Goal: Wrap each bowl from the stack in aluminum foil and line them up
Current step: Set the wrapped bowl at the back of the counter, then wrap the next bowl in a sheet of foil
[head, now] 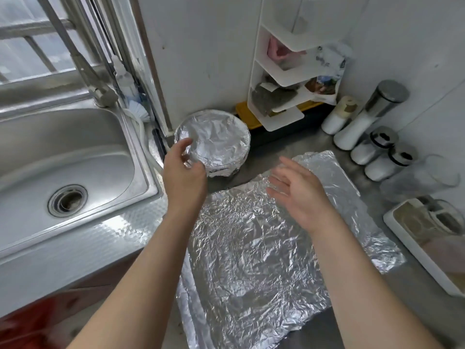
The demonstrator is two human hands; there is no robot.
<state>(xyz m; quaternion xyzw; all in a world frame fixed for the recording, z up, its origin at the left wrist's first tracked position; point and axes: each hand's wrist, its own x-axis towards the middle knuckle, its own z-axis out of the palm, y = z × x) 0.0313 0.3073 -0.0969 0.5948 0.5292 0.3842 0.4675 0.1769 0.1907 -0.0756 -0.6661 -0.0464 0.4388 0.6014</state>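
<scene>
A bowl wrapped in crinkled foil (216, 141) stands at the back of the counter, against the wall corner. It seems to rest on other bowls, whose rims show at its right side. My left hand (182, 170) hovers at its near left edge with the fingers apart and curled, holding nothing. A large creased sheet of aluminum foil (251, 248) lies flat on the counter in front of the bowl. My right hand (297, 190) floats above the sheet's far part, palm turned left and fingers spread.
A steel sink (63, 167) with a tap fills the left. Several white shaker jars (362, 137) stand at the right back. A white corner shelf (279, 71) hangs on the wall. A white tray (427, 243) sits at the right edge.
</scene>
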